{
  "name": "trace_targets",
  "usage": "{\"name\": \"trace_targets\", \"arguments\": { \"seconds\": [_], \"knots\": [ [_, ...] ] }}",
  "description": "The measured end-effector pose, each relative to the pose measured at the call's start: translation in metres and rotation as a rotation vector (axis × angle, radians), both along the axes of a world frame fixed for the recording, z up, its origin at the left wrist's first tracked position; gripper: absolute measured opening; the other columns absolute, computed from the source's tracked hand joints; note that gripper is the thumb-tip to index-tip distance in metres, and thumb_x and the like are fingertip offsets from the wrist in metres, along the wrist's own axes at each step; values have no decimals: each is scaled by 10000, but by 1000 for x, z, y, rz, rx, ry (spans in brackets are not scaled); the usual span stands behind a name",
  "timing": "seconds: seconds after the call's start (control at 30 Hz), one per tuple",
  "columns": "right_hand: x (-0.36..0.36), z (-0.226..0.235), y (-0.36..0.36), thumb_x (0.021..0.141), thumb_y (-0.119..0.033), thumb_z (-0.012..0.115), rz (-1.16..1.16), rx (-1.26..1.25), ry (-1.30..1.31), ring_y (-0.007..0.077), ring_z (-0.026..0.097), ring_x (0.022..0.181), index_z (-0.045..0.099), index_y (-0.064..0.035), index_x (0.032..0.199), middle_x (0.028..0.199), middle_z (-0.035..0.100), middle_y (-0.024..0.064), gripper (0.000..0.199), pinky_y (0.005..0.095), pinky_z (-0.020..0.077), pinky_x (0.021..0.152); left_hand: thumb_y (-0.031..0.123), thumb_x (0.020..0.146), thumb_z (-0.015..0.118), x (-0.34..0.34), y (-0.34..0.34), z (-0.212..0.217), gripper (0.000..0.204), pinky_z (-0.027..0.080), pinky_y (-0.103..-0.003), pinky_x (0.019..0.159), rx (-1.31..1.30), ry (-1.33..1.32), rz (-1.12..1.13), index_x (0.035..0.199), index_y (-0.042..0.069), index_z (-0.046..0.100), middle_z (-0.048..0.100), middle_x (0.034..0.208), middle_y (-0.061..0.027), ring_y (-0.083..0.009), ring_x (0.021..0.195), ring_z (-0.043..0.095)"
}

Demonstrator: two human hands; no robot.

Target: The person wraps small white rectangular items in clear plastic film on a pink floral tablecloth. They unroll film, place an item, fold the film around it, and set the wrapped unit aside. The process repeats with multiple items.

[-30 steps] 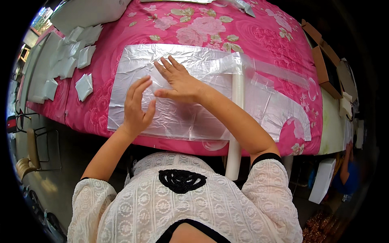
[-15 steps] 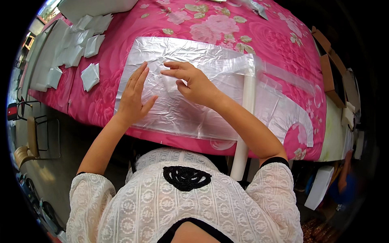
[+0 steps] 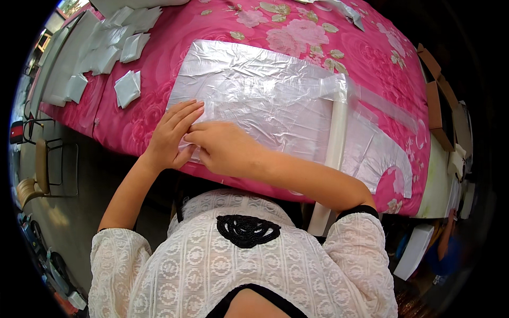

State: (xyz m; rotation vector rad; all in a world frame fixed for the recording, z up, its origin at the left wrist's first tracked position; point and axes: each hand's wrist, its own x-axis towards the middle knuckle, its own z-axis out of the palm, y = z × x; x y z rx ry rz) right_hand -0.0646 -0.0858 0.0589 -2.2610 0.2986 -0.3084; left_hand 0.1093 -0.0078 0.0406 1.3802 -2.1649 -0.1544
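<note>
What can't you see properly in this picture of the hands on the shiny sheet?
All in the head view:
- The right hand lies over the near left corner of the shiny plastic sheet, so what the fingertips do there is hidden.
- The left hand shows only its back; its palm side is hidden.
- The lower end of the long white tube goes behind the right arm.
- The folded white pieces at far left are too small to identify.

Small white folded packets (image 3: 129, 87) lie scattered at ten o'clock on the pink flowered surface (image 3: 175, 32), with more in a heap (image 3: 114, 37) toward eleven. At three o'clock, past the surface's edge, stand what look like open brown cardboard boxes (image 3: 436, 95), dim in shadow
</note>
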Motion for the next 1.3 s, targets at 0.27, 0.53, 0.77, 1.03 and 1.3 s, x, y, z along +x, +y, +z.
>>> {"name": "trace_targets", "arguments": {
  "seconds": [0.27,0.53,0.77,1.03,1.3],
  "knots": [
    [-6,-35,-68,781,-216,645,-595,-400,212,307,607,798,619,-33,830,840,610,124,192,398,488,704,373,764,599,4,3,-19,636,280,-467,1043,149,-218,13,1263,8,451,502,1250,-149,-302,1182,454],
    [-85,-17,-130,817,-189,642,-684,106,-68,162,585,619,637,-5,858,712,635,69,188,304,457,583,346,766,601,4,11,-21,613,192,-511,1073,124,-196,98,1258,13,452,529,1199,-138,-290,1128,483],
    [-461,-10,-241,858,-206,616,-1515,371,-467,78,504,579,621,-56,950,714,563,-11,177,215,399,504,323,784,571,-3,3,-18,573,178,-516,1074,126,-133,98,1249,9,455,555,1129,-139,-299,1098,499],
    [-425,-5,-120,858,-238,591,-1372,-507,-82,263,535,1064,523,-19,1178,1150,572,137,393,353,415,900,232,801,541,-7,10,-12,481,227,-503,1057,36,-135,221,1220,3,481,533,1190,-150,-319,1133,481],
    [-276,-27,-11,866,-500,449,-238,-529,178,333,284,1326,410,-77,1342,1426,336,134,638,432,233,1076,217,828,516,-28,12,6,458,233,-493,1058,-25,-140,174,1233,7,476,514,1248,-137,-324,1190,444]
  ]
}}
